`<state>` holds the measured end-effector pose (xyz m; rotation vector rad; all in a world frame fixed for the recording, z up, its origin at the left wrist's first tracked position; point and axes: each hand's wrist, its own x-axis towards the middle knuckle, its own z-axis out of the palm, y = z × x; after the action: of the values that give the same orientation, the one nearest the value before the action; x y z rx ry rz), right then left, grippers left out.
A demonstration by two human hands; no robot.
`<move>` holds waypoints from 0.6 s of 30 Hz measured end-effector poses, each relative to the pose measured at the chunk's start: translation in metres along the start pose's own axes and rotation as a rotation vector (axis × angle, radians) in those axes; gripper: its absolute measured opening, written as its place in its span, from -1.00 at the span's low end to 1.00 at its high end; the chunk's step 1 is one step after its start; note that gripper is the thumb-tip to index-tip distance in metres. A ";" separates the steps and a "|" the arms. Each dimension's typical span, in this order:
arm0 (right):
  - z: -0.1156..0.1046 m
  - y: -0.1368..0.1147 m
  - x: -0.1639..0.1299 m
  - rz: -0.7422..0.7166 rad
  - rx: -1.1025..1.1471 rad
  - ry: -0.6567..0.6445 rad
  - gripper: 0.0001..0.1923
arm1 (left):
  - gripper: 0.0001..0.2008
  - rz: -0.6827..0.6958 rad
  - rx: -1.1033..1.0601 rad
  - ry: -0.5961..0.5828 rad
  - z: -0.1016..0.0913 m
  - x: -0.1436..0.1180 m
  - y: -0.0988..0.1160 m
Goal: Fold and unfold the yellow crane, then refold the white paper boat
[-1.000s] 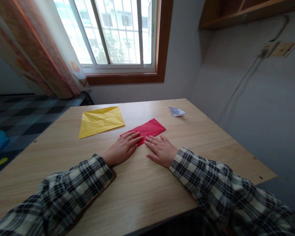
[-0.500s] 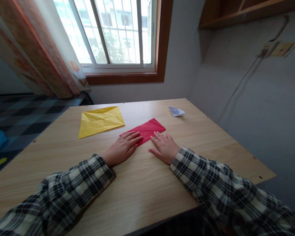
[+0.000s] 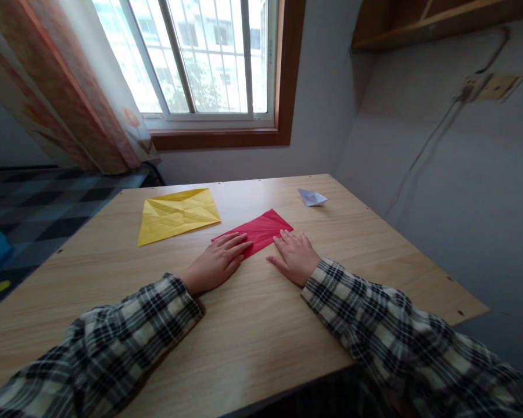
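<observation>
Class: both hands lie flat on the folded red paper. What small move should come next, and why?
Probably slide the right hand on toward the red paper's right corner, since the left hand pins the near left end and that corner is uncovered.

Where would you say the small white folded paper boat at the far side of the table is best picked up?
Pinch the white paper boat by its raised middle peak, coming from above. It stands alone on the table, and its low, thin edges probably offer little to grip.
</observation>
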<state>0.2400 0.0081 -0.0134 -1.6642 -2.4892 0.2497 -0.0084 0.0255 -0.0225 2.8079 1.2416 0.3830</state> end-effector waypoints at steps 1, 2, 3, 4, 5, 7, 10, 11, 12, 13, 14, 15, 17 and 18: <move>0.000 0.000 0.000 0.005 -0.001 0.001 -0.29 | -0.53 -0.001 0.003 -0.004 0.000 0.000 0.000; -0.001 0.000 0.000 0.010 -0.002 0.003 -0.30 | -0.53 -0.002 0.006 -0.006 0.000 0.000 0.000; -0.001 0.001 0.000 0.015 -0.004 0.007 -0.30 | -0.52 -0.002 0.010 -0.007 0.000 0.000 0.000; -0.002 0.001 0.000 0.019 -0.005 0.011 -0.31 | -0.52 -0.001 0.014 -0.007 0.000 0.000 0.000; -0.002 0.001 0.000 0.023 -0.006 0.015 -0.31 | -0.53 0.002 0.017 -0.005 0.000 0.000 0.000; -0.002 0.002 0.000 0.032 -0.004 0.023 -0.32 | -0.53 0.006 0.022 -0.004 0.000 0.000 -0.001; -0.002 0.005 0.001 0.051 0.003 0.034 -0.33 | -0.52 0.000 0.028 -0.024 0.000 0.001 -0.001; -0.002 0.006 0.002 0.058 0.005 0.035 -0.33 | -0.52 -0.002 0.030 -0.031 -0.001 0.001 -0.001; -0.002 0.007 0.003 0.067 0.006 0.037 -0.33 | -0.52 -0.003 0.031 -0.034 -0.001 0.001 0.000; -0.001 0.008 0.003 0.075 0.006 0.039 -0.33 | -0.52 -0.002 0.031 -0.033 -0.001 0.001 0.000; -0.001 0.009 0.004 0.082 0.005 0.041 -0.33 | -0.52 -0.002 0.030 -0.030 -0.001 0.001 0.000; -0.001 0.009 0.004 0.090 0.004 0.043 -0.33 | -0.53 -0.003 0.029 -0.029 -0.001 0.001 0.000; -0.002 0.010 0.005 0.105 0.002 0.048 -0.33 | -0.52 -0.010 0.027 -0.034 -0.001 0.001 0.000; -0.002 0.010 0.005 0.112 0.002 0.048 -0.33 | -0.52 -0.015 0.027 -0.039 -0.001 0.001 0.000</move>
<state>0.2476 0.0170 -0.0133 -1.7899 -2.3638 0.2208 -0.0081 0.0258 -0.0214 2.8125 1.2685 0.3108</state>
